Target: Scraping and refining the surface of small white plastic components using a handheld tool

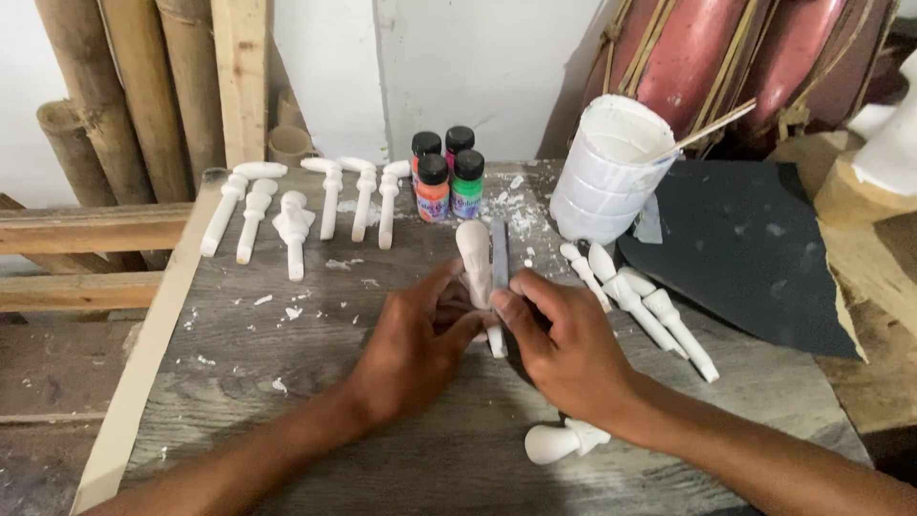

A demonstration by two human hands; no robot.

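A: We log the left hand (417, 346) closed around the lower end of a white carved figure (473, 256) at table centre. The right hand (570, 346) pinches a flat grey file (499, 258) against the figure's right side.

B: Surroundings?

A: Six white carved pieces (292, 225) far left, three more (638, 301) right of the hands, one (562, 441) near the right wrist. Dark sandpaper sheet (745, 248) far right.

B: Containers?

A: Four capped paint bottles (445, 172) behind the figure; a white bucket (609, 172) holding a thin stick (712, 127).
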